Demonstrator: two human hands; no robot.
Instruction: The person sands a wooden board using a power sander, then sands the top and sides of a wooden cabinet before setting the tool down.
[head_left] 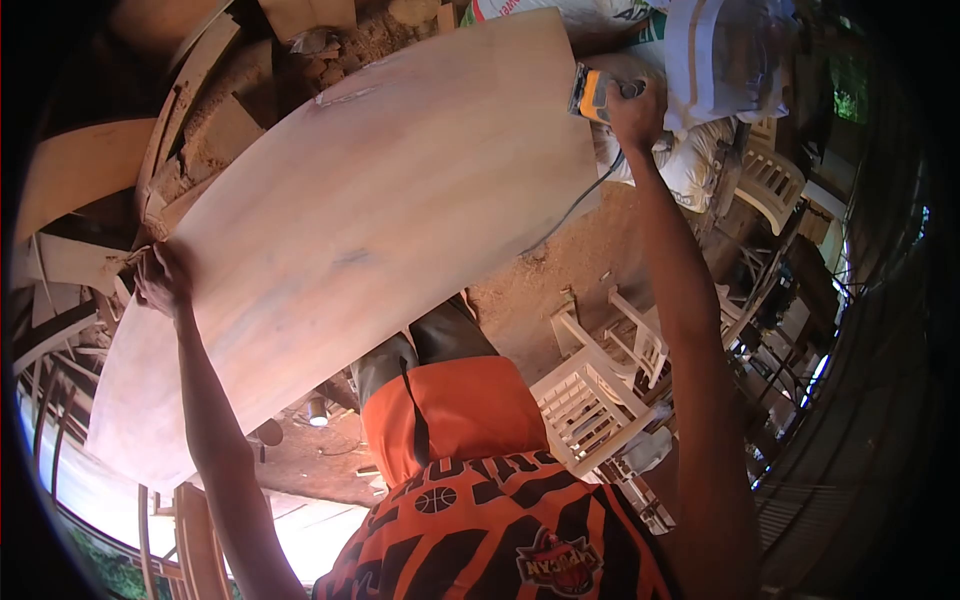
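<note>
A large pale wooden board with curved edges lies across the view in front of my body. At its right end my right hand is wrapped round an orange and black power sander, which sits at the board's edge. A dark cord runs from the sander down across the board's lower right edge. On the far left my left hand rests at the board's upper left edge, its fingers bent over the rim; what lies under them is hard to make out.
Wood offcuts are heaped beyond the board at the upper left. Filled sacks stand at the upper right. Wooden chairs are at the lower right, on a floor of brown dust. Another wooden chair stands farther right.
</note>
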